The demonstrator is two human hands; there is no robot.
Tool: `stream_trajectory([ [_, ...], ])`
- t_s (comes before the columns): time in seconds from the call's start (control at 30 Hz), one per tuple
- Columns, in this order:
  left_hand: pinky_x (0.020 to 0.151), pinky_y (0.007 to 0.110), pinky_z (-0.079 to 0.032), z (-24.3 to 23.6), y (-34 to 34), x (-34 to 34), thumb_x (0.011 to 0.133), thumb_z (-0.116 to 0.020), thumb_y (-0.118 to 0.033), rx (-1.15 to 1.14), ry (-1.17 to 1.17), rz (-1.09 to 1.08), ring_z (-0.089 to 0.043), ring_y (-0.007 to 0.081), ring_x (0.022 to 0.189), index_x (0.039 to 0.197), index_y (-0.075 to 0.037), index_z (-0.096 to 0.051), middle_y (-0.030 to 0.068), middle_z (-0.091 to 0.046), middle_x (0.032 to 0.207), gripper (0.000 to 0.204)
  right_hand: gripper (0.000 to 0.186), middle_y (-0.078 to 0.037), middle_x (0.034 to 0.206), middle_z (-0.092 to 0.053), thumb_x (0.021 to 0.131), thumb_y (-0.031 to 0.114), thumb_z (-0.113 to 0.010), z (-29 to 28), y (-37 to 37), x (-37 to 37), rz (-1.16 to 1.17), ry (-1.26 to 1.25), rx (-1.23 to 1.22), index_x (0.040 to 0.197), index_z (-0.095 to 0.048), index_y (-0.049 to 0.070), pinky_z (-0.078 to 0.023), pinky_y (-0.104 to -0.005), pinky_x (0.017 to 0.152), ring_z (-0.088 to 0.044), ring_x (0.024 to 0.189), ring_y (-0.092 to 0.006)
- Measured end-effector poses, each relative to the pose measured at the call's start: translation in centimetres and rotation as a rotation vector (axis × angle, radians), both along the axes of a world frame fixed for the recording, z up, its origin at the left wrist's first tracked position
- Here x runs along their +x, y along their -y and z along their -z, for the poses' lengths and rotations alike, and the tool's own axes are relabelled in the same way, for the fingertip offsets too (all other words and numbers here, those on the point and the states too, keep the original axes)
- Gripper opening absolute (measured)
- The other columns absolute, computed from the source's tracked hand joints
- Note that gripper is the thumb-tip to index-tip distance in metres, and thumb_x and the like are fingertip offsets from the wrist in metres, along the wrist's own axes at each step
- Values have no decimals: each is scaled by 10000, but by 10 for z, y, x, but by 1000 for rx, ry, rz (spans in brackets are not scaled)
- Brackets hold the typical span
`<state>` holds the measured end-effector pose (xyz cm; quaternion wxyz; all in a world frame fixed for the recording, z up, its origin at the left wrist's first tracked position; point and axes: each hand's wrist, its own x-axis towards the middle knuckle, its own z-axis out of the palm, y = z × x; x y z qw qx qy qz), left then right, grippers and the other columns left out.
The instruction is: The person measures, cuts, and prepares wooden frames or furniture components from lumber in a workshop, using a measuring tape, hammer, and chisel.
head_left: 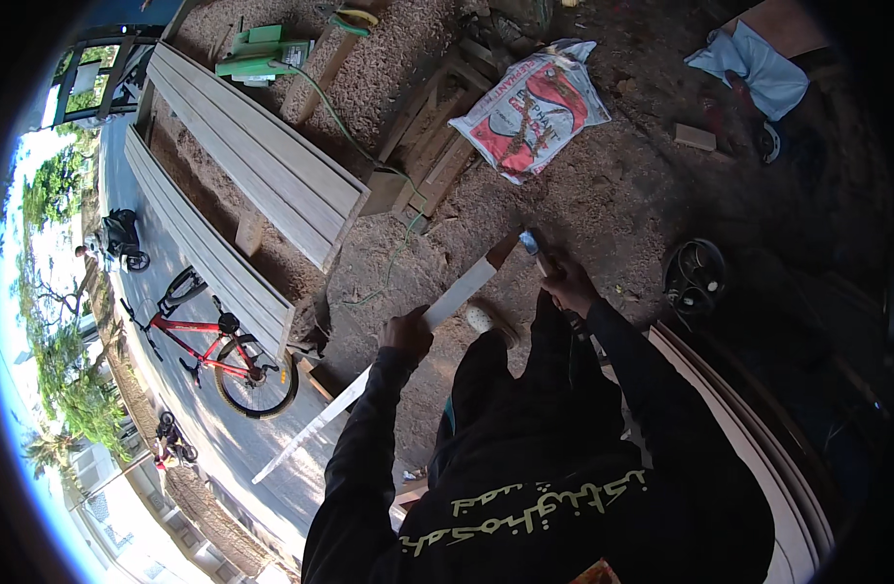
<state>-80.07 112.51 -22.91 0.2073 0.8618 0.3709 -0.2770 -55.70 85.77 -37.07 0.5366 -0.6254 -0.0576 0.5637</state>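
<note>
My left hand (pixel 405 334) is closed round a long, pale, flat strip (pixel 459 292), which runs diagonally from the lower left to a brown upper end. My right hand (pixel 567 284) grips a short hand tool (pixel 535 248) with a shiny bluish head, close beside that brown end; whether they touch I cannot tell. Below them a pale shoe (pixel 484 321) shows on the dusty ground.
Long grey boards (pixel 252 156) lie at the upper left near a green machine (pixel 262 54) with a cord. A printed sack (pixel 530 107) lies ahead, a dark round container (pixel 695 277) right, stacked sheets (pixel 734 423) lower right. A red bicycle (pixel 204 346) and scooters (pixel 124 238) stand on the road left.
</note>
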Motion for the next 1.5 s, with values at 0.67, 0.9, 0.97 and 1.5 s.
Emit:
stream_trajectory([
  [0.67,823,547,-583,-71,-2,14,860,-659,-245,16,-12,14,-721,422,913,1298,-264,-692,208,-744,977,440,539,-128,737,-656,775,206,-699,21,23,-20,-50,289,-166,1286,-650,42,-563,-420,712,-696,703,-231],
  [0.9,825,550,-579,-72,-2,-5,887,-631,-267,94,16,-35,-718,426,908,1293,-268,-689,202,-745,971,410,636,-210,1024,-701,790,266,-770,-68,-8,-18,0,729,-24,1341,-543,46,-553,-456,812,-708,931,-390],
  [0.97,804,556,-578,-70,0,-27,911,-600,-269,89,98,-50,-717,431,888,1286,-258,-688,200,-745,966,385,644,-213,1074,-698,793,269,-794,-100,-18,-1,-48,709,98,1341,-540,47,-551,-445,835,-709,983,-375],
  [1.5,581,446,-550,-28,42,-38,793,-701,-175,382,545,-130,-729,326,762,934,-155,-717,104,-690,780,143,678,-236,1185,-666,749,88,-819,-221,-112,21,-896,1131,430,1361,-534,26,-485,-460,990,-648,1158,-377],
])
